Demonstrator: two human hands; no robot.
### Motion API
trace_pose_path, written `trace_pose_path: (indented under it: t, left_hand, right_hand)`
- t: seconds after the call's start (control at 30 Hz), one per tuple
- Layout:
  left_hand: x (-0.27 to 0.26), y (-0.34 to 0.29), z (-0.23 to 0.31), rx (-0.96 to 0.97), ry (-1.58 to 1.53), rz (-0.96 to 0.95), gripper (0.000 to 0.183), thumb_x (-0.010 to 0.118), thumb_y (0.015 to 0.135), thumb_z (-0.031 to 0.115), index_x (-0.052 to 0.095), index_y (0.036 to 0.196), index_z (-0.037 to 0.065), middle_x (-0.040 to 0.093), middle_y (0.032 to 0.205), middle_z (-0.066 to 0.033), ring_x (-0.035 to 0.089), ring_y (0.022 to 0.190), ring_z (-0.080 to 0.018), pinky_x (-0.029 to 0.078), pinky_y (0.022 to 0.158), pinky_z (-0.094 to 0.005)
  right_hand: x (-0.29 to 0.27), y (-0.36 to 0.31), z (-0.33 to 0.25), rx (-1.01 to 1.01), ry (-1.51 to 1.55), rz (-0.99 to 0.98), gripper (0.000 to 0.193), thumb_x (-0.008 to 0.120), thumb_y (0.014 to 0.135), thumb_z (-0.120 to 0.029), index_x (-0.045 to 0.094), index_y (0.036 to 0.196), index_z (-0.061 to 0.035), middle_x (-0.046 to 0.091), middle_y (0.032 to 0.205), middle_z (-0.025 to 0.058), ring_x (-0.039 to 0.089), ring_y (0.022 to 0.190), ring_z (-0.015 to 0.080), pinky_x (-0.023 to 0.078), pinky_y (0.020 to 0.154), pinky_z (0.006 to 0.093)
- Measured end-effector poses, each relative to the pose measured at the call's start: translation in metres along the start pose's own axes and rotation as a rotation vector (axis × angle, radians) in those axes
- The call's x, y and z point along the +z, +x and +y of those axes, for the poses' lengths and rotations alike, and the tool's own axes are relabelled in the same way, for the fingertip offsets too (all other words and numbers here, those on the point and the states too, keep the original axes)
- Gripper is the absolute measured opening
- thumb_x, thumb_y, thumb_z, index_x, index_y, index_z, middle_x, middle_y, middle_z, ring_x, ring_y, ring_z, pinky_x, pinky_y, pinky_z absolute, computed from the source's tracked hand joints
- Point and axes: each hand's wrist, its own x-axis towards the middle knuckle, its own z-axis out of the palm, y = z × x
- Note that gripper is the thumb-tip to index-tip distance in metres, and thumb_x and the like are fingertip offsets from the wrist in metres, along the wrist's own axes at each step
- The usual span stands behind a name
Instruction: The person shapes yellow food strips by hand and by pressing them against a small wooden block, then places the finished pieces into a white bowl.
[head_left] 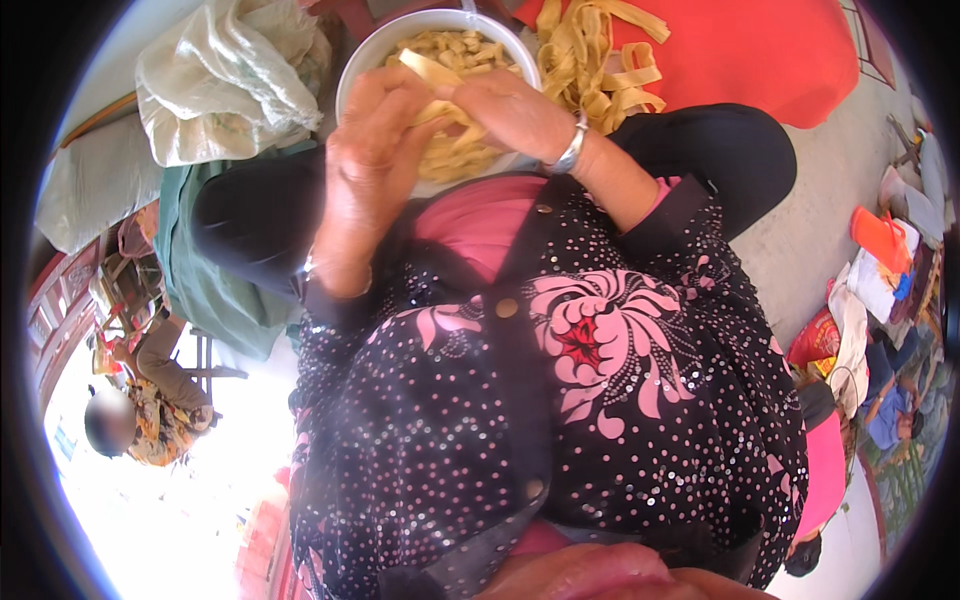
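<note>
Sack (225, 80) left of bowl (352, 68), strips (578, 50) on red surface (760, 60), left hand (375, 130) and right hand (515, 112) seemingly grasping one strip (428, 68), grey floor (800, 200)

No txt, nos. or signs legible.

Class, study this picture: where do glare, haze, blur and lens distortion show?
Head view: glare whites out the ground at lower left; haze veils the left part of the dotted jacket; the left hand and right hand are fairly distinct. Same view: the head of the person at far left is blurred; shapes near the picture's dark edge bend.
</note>
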Motion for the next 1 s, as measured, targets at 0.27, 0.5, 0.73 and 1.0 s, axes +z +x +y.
trace_pose_path:
  t: [0.27, 0.5, 0.73, 1.0]
  left_hand:
    - [0.001, -0.009, -0.008, -0.242, -0.202, -0.187, 0.007, 0.059, 0.082, 0.000, 0.058, 0.089, -0.001, 0.063, 0.084, -0.0078, 0.059, 0.075, -0.0135, 0.046, 0.066, -0.0241]
    - [0.004, -0.015, -0.026, -0.581, -1.395, -0.170, 0.015, 0.059, 0.089, 0.013, 0.054, 0.101, 0.004, 0.061, 0.083, -0.0044, 0.058, 0.077, -0.0099, 0.049, 0.072, -0.0244]
    - [0.002, -0.017, -0.022, -0.527, -1.491, -0.239, 0.035, 0.055, 0.090, 0.011, 0.051, 0.123, 0.002, 0.059, 0.102, -0.0072, 0.058, 0.092, -0.0143, 0.046, 0.085, -0.0286]
    - [0.015, -0.019, -0.016, -0.302, -0.593, -0.144, 0.038, 0.056, 0.091, 0.017, 0.052, 0.124, -0.001, 0.055, 0.114, -0.0093, 0.057, 0.097, -0.0149, 0.043, 0.087, -0.0255]
  right_hand:
    - [-0.012, -0.002, -0.006, -0.032, -0.180, -0.205, 0.039, 0.061, 0.084, -0.023, 0.052, 0.114, -0.0010, 0.054, 0.076, 0.0072, 0.052, 0.067, 0.0210, 0.040, 0.058, 0.0308]
    - [-0.001, -0.004, -0.023, 0.200, 0.351, -0.074, 0.036, 0.053, 0.092, -0.037, 0.062, 0.091, -0.0025, 0.063, 0.085, 0.0038, 0.058, 0.078, 0.0087, 0.045, 0.070, 0.0212]
    - [-0.001, -0.009, -0.019, 0.188, 0.237, -0.003, 0.035, 0.047, 0.095, -0.035, 0.060, 0.093, -0.0022, 0.057, 0.077, 0.0016, 0.053, 0.067, 0.0084, 0.043, 0.060, 0.0219]
    - [0.009, -0.018, -0.008, 0.332, 0.403, 0.008, 0.037, 0.045, 0.096, -0.036, 0.059, 0.090, -0.0028, 0.053, 0.075, -0.0001, 0.048, 0.063, 0.0067, 0.041, 0.054, 0.0221]
